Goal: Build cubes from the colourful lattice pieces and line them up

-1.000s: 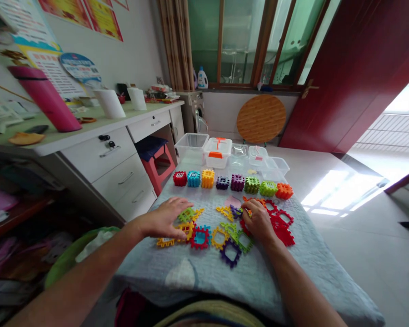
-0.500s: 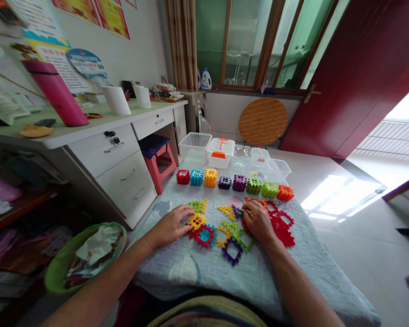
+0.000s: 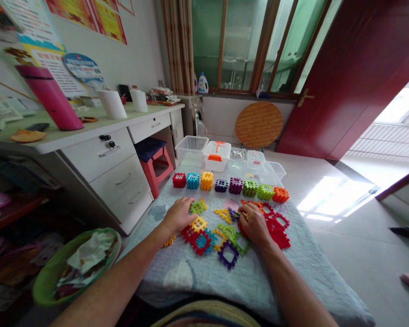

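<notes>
My left hand (image 3: 177, 215) reaches over the cloth with thumb and fingers apart. Its fingertips touch a green toothed plastic building piece (image 3: 198, 206), and a yellow window piece (image 3: 199, 224) lies just below the thumb. My right hand (image 3: 255, 223) rests among the loose pieces, fingers curled down. A bit of yellow-green shows at its fingertips, but the hand hides what it holds. Around it lie a purple frame piece (image 3: 228, 254), a light green piece (image 3: 227, 230) and red pieces (image 3: 280, 238). A red and blue cluster (image 3: 201, 243) is nearer me.
A row of stacked pieces by colour, including a yellow stack (image 3: 206, 181) and an orange stack (image 3: 281, 195), stands across the cloth-covered table (image 3: 177, 290). Behind it are a clear bin (image 3: 192, 152) and a lidded box (image 3: 217, 156). A green waste basket (image 3: 42, 286) is at left.
My left hand has moved from the yellow window piece up to the green piece, uncovering a small orange-yellow piece by the wrist. My right hand stays among the pieces. The view has shifted slightly.
</notes>
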Demonstrator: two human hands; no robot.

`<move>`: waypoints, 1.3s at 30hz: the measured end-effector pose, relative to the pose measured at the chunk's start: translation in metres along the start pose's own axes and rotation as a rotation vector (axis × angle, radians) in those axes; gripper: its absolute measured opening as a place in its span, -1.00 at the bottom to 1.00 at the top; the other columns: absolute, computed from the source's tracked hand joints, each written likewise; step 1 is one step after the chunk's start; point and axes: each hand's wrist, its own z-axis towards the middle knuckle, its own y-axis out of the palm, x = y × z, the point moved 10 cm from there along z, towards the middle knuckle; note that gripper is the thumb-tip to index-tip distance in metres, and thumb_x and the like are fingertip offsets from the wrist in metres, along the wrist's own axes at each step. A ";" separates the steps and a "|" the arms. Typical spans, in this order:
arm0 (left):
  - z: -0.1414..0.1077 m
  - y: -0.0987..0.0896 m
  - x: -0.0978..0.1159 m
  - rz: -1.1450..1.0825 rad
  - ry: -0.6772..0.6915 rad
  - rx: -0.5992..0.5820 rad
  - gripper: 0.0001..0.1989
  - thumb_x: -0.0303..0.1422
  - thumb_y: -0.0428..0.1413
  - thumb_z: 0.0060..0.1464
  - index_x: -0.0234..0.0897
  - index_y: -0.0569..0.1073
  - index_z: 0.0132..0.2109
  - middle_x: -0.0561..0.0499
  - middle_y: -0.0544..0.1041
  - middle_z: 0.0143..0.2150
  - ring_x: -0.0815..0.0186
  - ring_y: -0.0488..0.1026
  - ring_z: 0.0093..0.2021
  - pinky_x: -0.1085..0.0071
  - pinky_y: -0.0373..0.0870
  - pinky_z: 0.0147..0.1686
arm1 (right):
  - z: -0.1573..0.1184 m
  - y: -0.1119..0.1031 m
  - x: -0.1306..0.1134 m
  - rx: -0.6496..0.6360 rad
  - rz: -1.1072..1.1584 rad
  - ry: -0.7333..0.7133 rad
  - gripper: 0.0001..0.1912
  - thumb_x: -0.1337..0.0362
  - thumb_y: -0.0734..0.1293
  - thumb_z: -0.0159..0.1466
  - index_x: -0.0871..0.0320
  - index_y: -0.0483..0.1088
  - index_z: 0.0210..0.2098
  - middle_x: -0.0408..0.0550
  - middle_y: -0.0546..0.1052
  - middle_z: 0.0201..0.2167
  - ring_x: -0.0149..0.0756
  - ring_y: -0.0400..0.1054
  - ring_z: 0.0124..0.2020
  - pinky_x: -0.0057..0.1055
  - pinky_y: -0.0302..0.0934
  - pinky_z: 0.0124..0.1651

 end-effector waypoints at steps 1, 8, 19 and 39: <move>0.002 0.002 -0.002 0.010 -0.019 -0.010 -0.53 -0.31 0.17 -0.07 -0.30 0.41 0.03 -0.17 0.46 -0.04 0.08 0.42 -0.01 0.25 0.33 0.00 | 0.000 0.000 -0.001 0.001 0.000 0.000 -0.84 0.40 0.21 0.21 0.14 0.41 -0.40 -0.03 0.42 -0.39 -0.24 0.31 -0.28 -0.33 0.22 -0.16; 0.011 -0.013 0.019 -0.096 0.046 0.077 -0.75 -0.44 0.10 -0.04 -0.23 0.46 -0.15 0.02 0.42 -0.26 0.31 0.42 -0.32 0.41 0.34 -0.28 | 0.001 0.001 -0.001 -0.009 -0.006 0.008 -0.83 0.42 0.21 0.20 0.13 0.42 -0.40 -0.04 0.45 -0.39 -0.23 0.33 -0.28 -0.31 0.24 -0.14; 0.022 0.021 0.084 -0.827 0.080 -0.135 -0.54 -0.37 0.21 -0.12 -0.28 0.35 -0.01 0.14 0.37 -0.43 0.43 0.35 -0.49 0.50 0.29 -0.47 | -0.006 0.010 -0.060 -0.125 0.058 -0.251 -0.14 0.30 0.37 0.06 0.09 0.03 0.31 0.10 0.31 0.20 -0.01 0.11 0.19 0.01 0.08 0.20; 0.012 0.015 0.030 -0.162 0.179 -0.059 -0.66 -0.33 0.09 0.05 -0.28 0.45 0.00 -0.14 0.51 -0.01 0.13 0.43 0.03 0.24 0.29 0.09 | 0.000 0.004 -0.013 -0.061 0.086 0.091 -0.57 0.13 0.28 0.26 0.16 0.32 0.07 0.08 0.45 -0.06 -0.13 0.32 0.00 -0.18 0.24 0.07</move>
